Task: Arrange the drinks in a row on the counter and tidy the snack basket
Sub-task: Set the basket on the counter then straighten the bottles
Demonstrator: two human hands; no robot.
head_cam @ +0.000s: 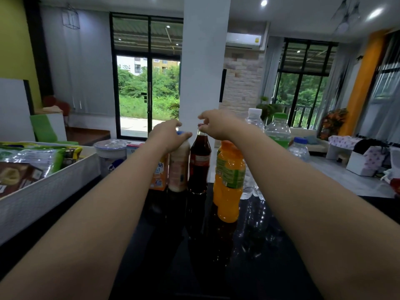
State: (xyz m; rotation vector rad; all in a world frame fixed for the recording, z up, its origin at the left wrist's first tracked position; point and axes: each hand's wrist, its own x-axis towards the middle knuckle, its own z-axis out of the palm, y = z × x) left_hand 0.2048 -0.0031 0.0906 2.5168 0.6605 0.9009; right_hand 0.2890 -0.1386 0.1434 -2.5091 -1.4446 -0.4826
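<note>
On the black counter [194,245] several drinks stand close together near the far edge. My left hand [167,135] grips the blue cap of a pale milky bottle [178,167]. My right hand [213,126] pinches the top of a dark cola bottle [199,165]. An orange carton [160,176] stands left of the milky bottle, partly behind my left forearm. An orange juice bottle [229,180] stands nearer, right of the cola. Behind my right arm are clear water bottles [254,120], one with a green cap [279,131] and one with a blue cap [299,148].
A white snack basket [43,191] with several packets sits at the counter's left end. A white lidded jar [111,154] stands beside it. Past the counter, a white pillar, glass doors and boxes on the floor at the right.
</note>
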